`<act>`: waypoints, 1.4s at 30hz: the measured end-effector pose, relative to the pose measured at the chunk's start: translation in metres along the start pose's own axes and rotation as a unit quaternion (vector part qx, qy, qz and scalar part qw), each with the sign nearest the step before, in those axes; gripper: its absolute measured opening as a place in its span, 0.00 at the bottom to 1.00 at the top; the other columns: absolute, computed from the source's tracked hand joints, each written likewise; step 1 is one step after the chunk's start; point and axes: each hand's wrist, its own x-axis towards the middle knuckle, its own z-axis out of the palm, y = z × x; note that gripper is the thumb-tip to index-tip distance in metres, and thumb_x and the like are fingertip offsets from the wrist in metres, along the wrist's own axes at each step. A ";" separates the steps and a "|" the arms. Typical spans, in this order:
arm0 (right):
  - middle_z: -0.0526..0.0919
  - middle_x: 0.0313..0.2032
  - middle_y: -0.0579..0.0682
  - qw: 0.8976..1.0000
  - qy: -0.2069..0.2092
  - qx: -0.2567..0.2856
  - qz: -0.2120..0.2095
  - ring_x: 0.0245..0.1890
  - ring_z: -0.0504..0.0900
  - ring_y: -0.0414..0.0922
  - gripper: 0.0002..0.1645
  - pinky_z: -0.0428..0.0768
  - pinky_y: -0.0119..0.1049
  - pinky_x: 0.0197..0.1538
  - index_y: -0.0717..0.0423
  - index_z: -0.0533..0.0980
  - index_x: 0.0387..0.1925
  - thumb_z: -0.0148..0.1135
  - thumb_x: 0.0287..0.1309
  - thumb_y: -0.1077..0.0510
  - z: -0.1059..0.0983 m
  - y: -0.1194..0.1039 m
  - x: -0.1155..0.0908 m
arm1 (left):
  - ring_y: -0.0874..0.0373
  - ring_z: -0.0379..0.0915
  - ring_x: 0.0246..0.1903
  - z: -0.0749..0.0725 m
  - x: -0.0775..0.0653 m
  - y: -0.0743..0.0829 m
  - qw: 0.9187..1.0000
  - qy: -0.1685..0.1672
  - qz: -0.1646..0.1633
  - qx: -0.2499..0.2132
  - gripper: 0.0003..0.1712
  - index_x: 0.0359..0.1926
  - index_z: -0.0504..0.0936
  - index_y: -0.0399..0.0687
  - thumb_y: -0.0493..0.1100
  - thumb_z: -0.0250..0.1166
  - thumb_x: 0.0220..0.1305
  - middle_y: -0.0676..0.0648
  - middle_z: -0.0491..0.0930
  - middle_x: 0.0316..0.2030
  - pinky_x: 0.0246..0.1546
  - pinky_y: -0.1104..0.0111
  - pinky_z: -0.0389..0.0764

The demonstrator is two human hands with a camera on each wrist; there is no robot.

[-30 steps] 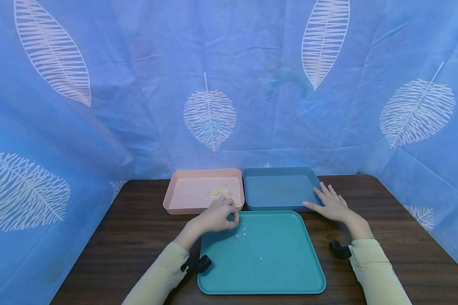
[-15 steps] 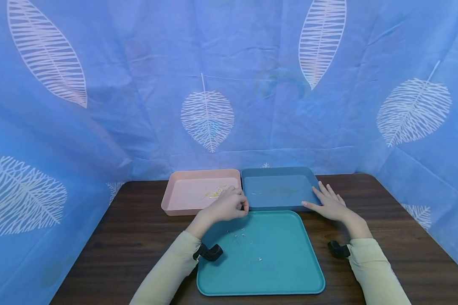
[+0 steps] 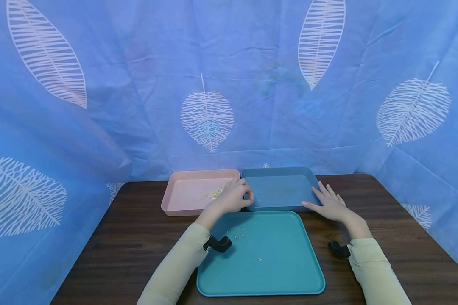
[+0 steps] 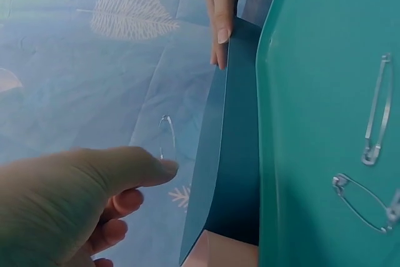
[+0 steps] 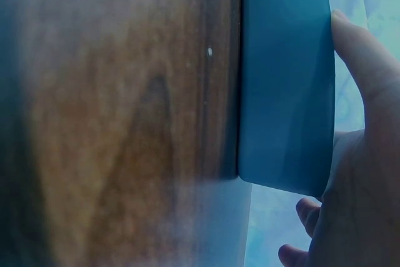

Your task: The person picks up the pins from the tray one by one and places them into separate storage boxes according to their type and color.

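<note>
My left hand [image 3: 234,195] pinches a silver safety pin [image 4: 167,134] between thumb and forefinger, over the left end of the blue tray [image 3: 280,209]. In the left wrist view the pin sticks up past the thumb tip. Thin silver safety pins show faintly inside the blue tray by my fingertips. My right hand [image 3: 330,204] rests with spread fingers on the right front corner of the blue tray, its thumb along the front rim. Several silver safety pins [image 4: 377,110] lie on the teal tray [image 3: 278,271], mostly in its upper left part.
A pink tray [image 3: 183,210] stands to the left of the blue one, with several yellow safety pins [image 3: 213,195] inside, partly hidden by my left hand. All three trays sit on a dark wooden table [image 3: 118,237]. A blue leaf-patterned cloth [image 3: 152,106] hangs behind.
My left hand has moved right and away from me, from over the teal tray's top left to over the blue tray's left end. The right hand stays where it was.
</note>
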 end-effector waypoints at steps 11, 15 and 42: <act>0.38 0.75 0.69 1.000 0.001 -0.006 0.000 0.74 0.35 0.71 0.57 0.37 0.75 0.67 0.66 0.49 0.74 0.54 0.61 0.31 0.001 0.002 0.002 | 0.58 0.56 0.33 0.008 0.023 0.000 0.997 0.044 -0.033 0.060 0.06 0.31 0.83 0.62 0.48 0.63 0.65 0.56 0.74 0.35 0.39 0.66 0.56; 0.38 0.75 0.69 1.000 0.001 -0.007 0.000 0.74 0.36 0.71 0.57 0.37 0.75 0.67 0.66 0.49 0.74 0.54 0.61 0.31 0.001 0.002 0.002 | 0.58 0.59 0.35 0.012 0.030 0.001 0.996 0.048 -0.055 0.057 0.06 0.32 0.83 0.62 0.48 0.62 0.66 0.56 0.75 0.37 0.40 0.67 0.59; 0.37 0.75 0.70 1.000 -0.001 -0.008 0.001 0.74 0.36 0.71 0.57 0.38 0.75 0.66 0.66 0.49 0.74 0.54 0.61 0.31 0.001 0.002 0.002 | 0.58 0.59 0.36 0.025 0.030 -0.004 0.993 0.073 -0.079 0.049 0.05 0.31 0.84 0.62 0.50 0.65 0.65 0.55 0.74 0.35 0.36 0.66 0.59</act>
